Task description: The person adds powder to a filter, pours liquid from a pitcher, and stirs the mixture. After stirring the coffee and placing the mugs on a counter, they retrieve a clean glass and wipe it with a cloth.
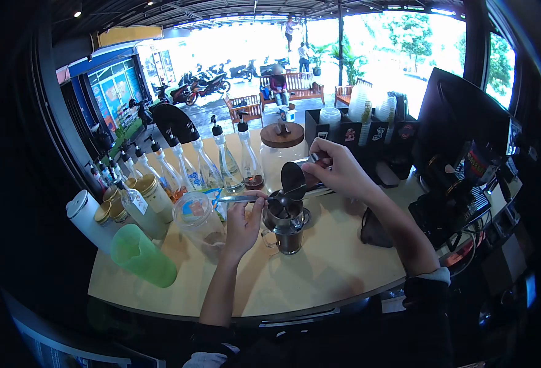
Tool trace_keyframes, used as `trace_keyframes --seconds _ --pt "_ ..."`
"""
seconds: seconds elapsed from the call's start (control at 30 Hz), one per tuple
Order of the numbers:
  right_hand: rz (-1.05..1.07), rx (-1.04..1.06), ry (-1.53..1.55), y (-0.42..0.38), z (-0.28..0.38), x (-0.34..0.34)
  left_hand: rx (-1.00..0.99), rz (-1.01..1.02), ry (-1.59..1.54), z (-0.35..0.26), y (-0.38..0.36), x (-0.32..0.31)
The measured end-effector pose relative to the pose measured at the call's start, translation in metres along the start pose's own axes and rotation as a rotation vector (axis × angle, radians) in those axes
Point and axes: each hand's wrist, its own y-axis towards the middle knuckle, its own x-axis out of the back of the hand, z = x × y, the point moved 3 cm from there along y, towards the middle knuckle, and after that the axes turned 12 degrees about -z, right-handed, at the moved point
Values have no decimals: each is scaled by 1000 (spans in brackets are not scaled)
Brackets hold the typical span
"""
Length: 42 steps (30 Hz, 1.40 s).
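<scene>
Head view: left hand [243,226] pinches a spoon [233,199], right hand [342,168] grips a tilted cup [292,178]; pouring, I judge, needing steadiness next.

Between the glass mug [290,243] and the dark object [376,229], the worktop [338,264] is offering an open passage, reaching to the near edge. On the mug's left, the left hand [243,228] and the lidded container [198,224] are narrowing the way. Pump bottles [208,170] and the wooden-lidded jar [282,158] are blocking the far edge; the green pitcher [141,254] is standing toward the near left corner.
</scene>
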Motion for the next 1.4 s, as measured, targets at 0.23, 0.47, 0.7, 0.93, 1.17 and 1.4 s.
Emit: trace_keyframes --seconds 0.23,0.47,0.7,0.93,1.17,1.4 --pt "13 -3 -5 -1 0 0 -59 -34 58 1 2 2" --pt "-2 -24 -17 -3 -1 1 -26 -84 78 -7 2 12" --pt "-30 0 -57 0 -12 -4 -55 -87 89 -13 0 16" --pt "-58 41 -61 2 -13 -8 -66 -83 98 -16 -1 14" --pt "-64 -20 -71 -1 -10 -2 -73 -79 83 -17 -2 13" --pt "-42 -8 -76 -7 -6 6 -79 -71 112 -18 -2 12"
